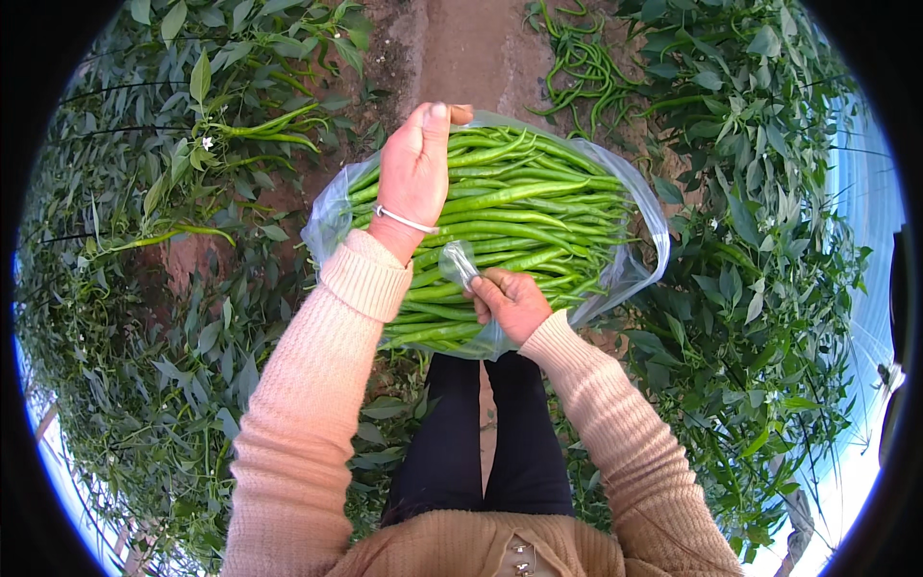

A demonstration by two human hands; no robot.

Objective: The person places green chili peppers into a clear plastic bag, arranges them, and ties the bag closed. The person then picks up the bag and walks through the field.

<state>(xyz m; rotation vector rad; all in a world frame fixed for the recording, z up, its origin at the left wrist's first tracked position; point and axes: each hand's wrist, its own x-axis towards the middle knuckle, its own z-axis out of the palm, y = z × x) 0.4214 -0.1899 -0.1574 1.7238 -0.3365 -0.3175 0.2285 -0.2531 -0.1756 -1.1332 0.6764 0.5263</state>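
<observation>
A clear plastic bag (646,202) lies wide open in front of my legs, filled with long green chili peppers (519,216) lying mostly crosswise. My left hand (415,168) reaches over the peppers to the bag's far rim. Its thumb points away from me and its fingers bend over the rim, partly hidden. Closer to me, my right hand (511,300) pinches a gathered fold of the bag's near edge between thumb and fingers; the bunched plastic sticks up above the peppers. A pale bracelet (406,219) circles my left wrist.
Leafy pepper plants (192,317) line the left side, some bearing peppers. More plants (740,192) stand on the right. Between them runs a bare dirt path (471,58). A loose pile of green peppers (586,72) lies on the ground beyond the bag. Bluish sheeting (865,202) hangs far right.
</observation>
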